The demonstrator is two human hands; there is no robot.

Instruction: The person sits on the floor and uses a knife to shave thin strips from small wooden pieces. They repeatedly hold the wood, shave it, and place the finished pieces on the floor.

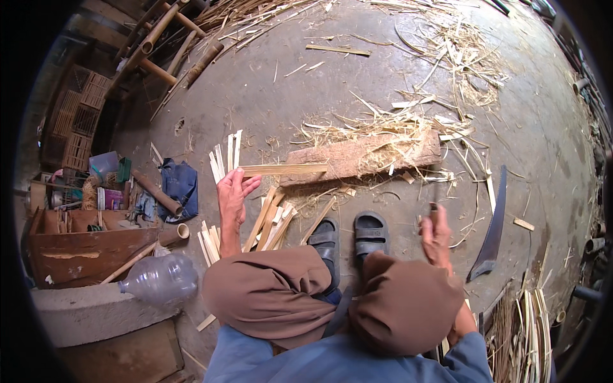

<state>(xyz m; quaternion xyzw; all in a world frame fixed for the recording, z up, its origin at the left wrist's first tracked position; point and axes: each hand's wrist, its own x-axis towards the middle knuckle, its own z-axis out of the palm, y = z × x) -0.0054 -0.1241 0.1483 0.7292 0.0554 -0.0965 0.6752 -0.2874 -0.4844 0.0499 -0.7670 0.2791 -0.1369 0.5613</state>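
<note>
My left hand [233, 195] pinches one end of a flat, pale bamboo strip [287, 169]. The strip reaches to the right, its far part over a thick wooden board [357, 156] on the floor. Right of my knees, my right hand [435, 235] is closed around the handle of what looks like a knife; its thin blade [437, 186] points away from me and is blurred. Curly bamboo shavings [399, 153] cover much of the board. Below my left hand, a bundle of split bamboo strips [271, 220] leans beside my sandals [371, 233].
A handsaw [493, 230] lies to the right. More bamboo strips [535, 332] are bundled at the lower right. On the left are a wooden box [89, 252], a clear plastic bottle [161, 279] and a blue cloth [177, 188]. A shavings heap [472, 64] lies farther off.
</note>
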